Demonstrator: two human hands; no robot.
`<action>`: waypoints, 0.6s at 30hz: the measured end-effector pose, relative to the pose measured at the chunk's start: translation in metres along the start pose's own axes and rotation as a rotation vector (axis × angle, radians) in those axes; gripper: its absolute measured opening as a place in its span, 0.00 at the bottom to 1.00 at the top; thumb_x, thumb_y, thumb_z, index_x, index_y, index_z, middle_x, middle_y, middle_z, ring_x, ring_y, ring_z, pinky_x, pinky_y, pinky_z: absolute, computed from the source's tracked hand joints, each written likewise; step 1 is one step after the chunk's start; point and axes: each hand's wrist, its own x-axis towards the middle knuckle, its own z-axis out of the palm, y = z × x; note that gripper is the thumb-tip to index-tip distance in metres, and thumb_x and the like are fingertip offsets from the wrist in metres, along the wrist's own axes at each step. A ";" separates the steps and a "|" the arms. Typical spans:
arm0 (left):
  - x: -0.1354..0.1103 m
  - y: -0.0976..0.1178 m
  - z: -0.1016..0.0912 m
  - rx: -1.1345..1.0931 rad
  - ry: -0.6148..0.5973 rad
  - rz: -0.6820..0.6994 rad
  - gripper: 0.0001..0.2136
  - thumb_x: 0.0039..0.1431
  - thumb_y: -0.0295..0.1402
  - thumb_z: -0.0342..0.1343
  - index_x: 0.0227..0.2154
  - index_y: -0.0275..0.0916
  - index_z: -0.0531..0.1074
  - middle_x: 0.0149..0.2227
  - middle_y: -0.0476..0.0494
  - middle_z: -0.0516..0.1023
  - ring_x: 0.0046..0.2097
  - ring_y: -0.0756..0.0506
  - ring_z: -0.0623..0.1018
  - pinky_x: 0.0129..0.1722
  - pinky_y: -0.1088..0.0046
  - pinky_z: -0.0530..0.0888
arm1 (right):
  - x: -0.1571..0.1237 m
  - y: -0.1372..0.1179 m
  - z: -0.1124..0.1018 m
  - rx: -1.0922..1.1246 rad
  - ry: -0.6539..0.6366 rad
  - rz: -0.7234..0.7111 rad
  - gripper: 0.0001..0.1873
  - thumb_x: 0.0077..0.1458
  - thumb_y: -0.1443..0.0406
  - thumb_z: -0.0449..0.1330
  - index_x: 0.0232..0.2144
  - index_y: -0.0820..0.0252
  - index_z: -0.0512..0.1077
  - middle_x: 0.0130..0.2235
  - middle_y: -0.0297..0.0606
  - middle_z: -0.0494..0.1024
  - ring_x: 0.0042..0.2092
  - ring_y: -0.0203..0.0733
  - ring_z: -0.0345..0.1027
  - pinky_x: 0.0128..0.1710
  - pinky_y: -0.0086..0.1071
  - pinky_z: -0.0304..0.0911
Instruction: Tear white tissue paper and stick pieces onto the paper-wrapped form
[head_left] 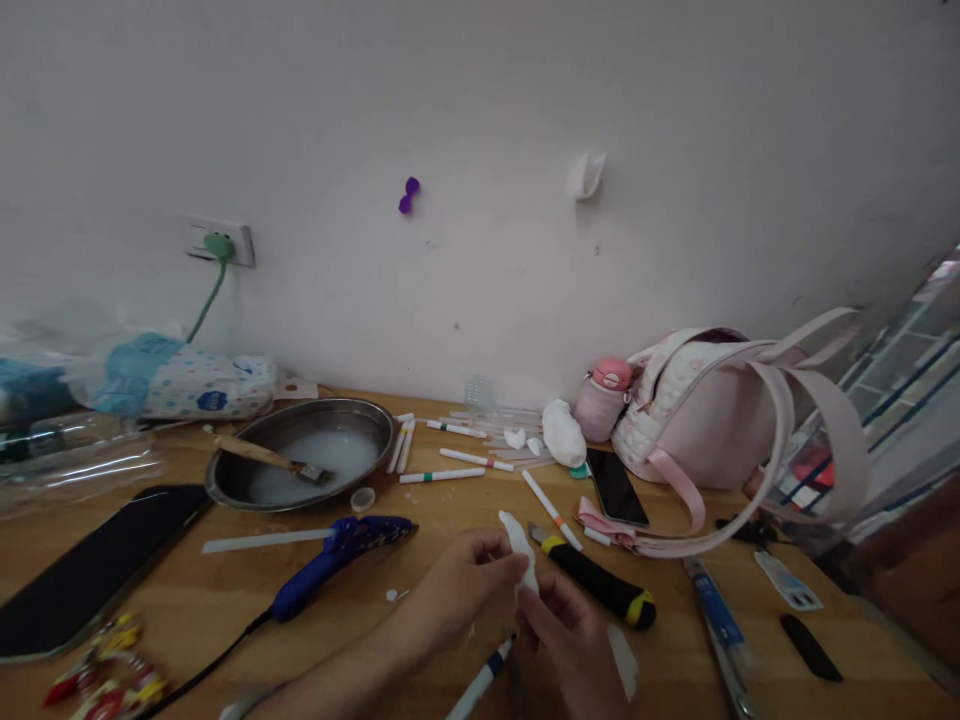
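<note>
In front of me, both hands pinch a narrow white strip [517, 535] with an uneven outline; whether it is paper, tissue or clay I cannot make out. The thumb and fingers of my left hand [476, 575] close on its left side. Lower down, my right hand [562, 635] grips the bottom end. Below the hands lies a white marker [480, 688] with a blue band and a dark tip. A black and yellow utility knife [600, 583] rests right of the strip, and a blue glue gun [322, 565] with a glue stick lies to the left.
A metal basin [217, 478] with cloudy liquid and a brush [259, 455] stands back left. Several markers [442, 476] lie mid-table. A white lump [562, 433], a phone [616, 488] and a pink backpack [720, 415] are back right, with scissors [724, 640] nearer.
</note>
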 end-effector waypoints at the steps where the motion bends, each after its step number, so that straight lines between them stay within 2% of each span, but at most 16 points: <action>1: -0.001 0.000 0.001 0.001 0.009 -0.007 0.12 0.42 0.41 0.55 0.15 0.39 0.63 0.17 0.57 0.60 0.23 0.51 0.60 0.25 0.75 0.56 | -0.001 0.003 0.000 -0.042 0.026 -0.046 0.21 0.39 0.48 0.63 0.20 0.61 0.67 0.19 0.28 0.64 0.22 0.33 0.55 0.23 0.27 0.51; 3: -0.001 -0.001 0.002 -0.002 0.028 -0.017 0.12 0.43 0.41 0.55 0.15 0.40 0.63 0.16 0.57 0.59 0.23 0.51 0.60 0.25 0.75 0.56 | -0.002 0.007 -0.001 -0.200 0.091 -0.140 0.19 0.45 0.50 0.60 0.22 0.60 0.68 0.21 0.30 0.66 0.25 0.35 0.57 0.25 0.27 0.53; 6: -0.001 -0.005 0.003 -0.016 0.046 -0.030 0.12 0.42 0.42 0.55 0.15 0.40 0.62 0.17 0.56 0.60 0.23 0.50 0.60 0.24 0.75 0.56 | -0.004 0.011 -0.005 -0.549 0.188 -0.305 0.14 0.50 0.54 0.56 0.24 0.58 0.69 0.22 0.32 0.68 0.25 0.37 0.61 0.25 0.28 0.54; 9: 0.000 -0.007 0.004 -0.040 0.039 -0.040 0.13 0.41 0.43 0.56 0.16 0.39 0.64 0.18 0.54 0.64 0.25 0.50 0.63 0.27 0.74 0.59 | -0.007 0.010 -0.007 -0.805 0.293 -0.492 0.07 0.49 0.60 0.57 0.24 0.56 0.70 0.19 0.30 0.66 0.21 0.36 0.59 0.23 0.29 0.51; 11: 0.000 -0.006 0.004 -0.056 0.029 -0.046 0.13 0.41 0.43 0.56 0.16 0.38 0.65 0.19 0.53 0.66 0.26 0.49 0.66 0.29 0.74 0.62 | -0.009 0.009 -0.005 -0.836 0.345 -0.527 0.05 0.48 0.62 0.58 0.24 0.56 0.69 0.18 0.29 0.65 0.20 0.35 0.58 0.22 0.29 0.50; 12: 0.000 -0.006 0.004 -0.061 0.024 -0.046 0.13 0.41 0.43 0.56 0.16 0.38 0.65 0.20 0.53 0.67 0.27 0.48 0.67 0.30 0.73 0.62 | -0.010 0.008 -0.003 -0.775 0.352 -0.499 0.05 0.48 0.61 0.58 0.25 0.55 0.69 0.18 0.30 0.66 0.20 0.35 0.59 0.22 0.29 0.51; 14: 0.000 -0.005 0.005 -0.063 0.012 -0.042 0.13 0.42 0.43 0.55 0.17 0.38 0.66 0.21 0.52 0.69 0.27 0.48 0.68 0.31 0.73 0.64 | -0.010 0.006 0.001 -0.495 0.321 -0.372 0.07 0.48 0.59 0.58 0.26 0.55 0.67 0.21 0.32 0.71 0.22 0.35 0.61 0.22 0.28 0.53; 16: 0.000 -0.006 0.005 -0.054 0.005 -0.033 0.12 0.43 0.42 0.54 0.17 0.39 0.65 0.21 0.50 0.71 0.27 0.47 0.69 0.31 0.73 0.64 | -0.009 0.002 0.004 -0.144 0.209 -0.206 0.11 0.47 0.57 0.60 0.28 0.55 0.65 0.24 0.32 0.74 0.22 0.34 0.63 0.21 0.26 0.54; 18: 0.001 -0.008 0.006 -0.032 0.020 -0.022 0.12 0.43 0.42 0.53 0.17 0.39 0.64 0.21 0.50 0.70 0.27 0.47 0.68 0.30 0.72 0.64 | -0.007 -0.002 0.004 0.129 0.122 -0.052 0.16 0.41 0.55 0.65 0.28 0.57 0.66 0.23 0.31 0.75 0.21 0.32 0.63 0.20 0.24 0.56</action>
